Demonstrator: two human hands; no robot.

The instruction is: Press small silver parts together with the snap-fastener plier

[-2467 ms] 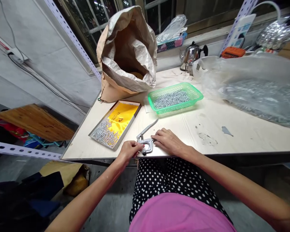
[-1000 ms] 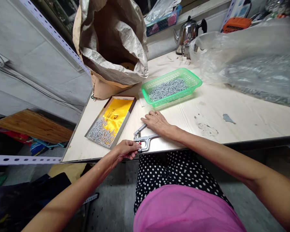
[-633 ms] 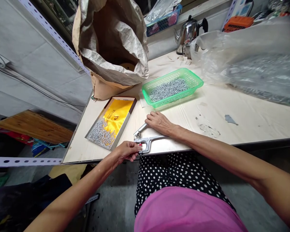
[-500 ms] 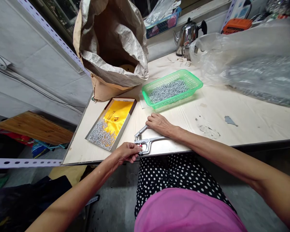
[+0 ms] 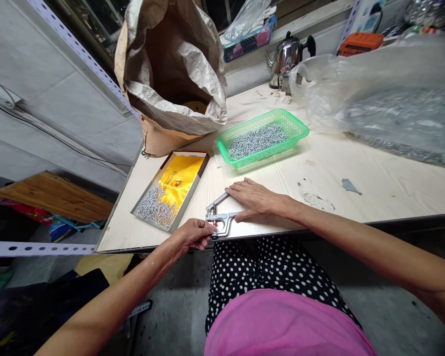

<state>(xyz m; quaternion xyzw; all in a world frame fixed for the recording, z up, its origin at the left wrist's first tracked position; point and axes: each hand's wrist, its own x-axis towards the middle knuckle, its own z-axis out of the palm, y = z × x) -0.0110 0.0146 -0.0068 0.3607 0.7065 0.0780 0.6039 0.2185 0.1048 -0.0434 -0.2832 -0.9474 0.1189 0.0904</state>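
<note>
Metal hand-press pliers (image 5: 227, 217) with a coil spring lie flat near the table's front edge, handles spread apart. My right hand (image 5: 257, 198) spans the handles, fingers on the upper one and thumb on the lower one. At the jaws, my left hand (image 5: 196, 233) is closed in a pinch; a small red bit shows by its fingertips, and what they hold is too small to make out. Left of the pliers, small silver metal pins (image 5: 156, 206) fill the near part of a shallow box (image 5: 193, 190) with yellow cloth. More such pins (image 5: 257, 141) lie in a green plastic basket (image 5: 300, 129).
A large paper-lined sack (image 5: 174, 118) stands open at the back left. Behind the basket are a steel kettle (image 5: 286, 57) and an orange case (image 5: 360, 43). A big clear plastic bag (image 5: 393, 109) of metal pieces covers the right back of the table (image 5: 389, 198).
My right hand has slid and opened on the pliers' handles, its thumb now showing on the lower one. My left hand keeps its pinch at the jaws.
</note>
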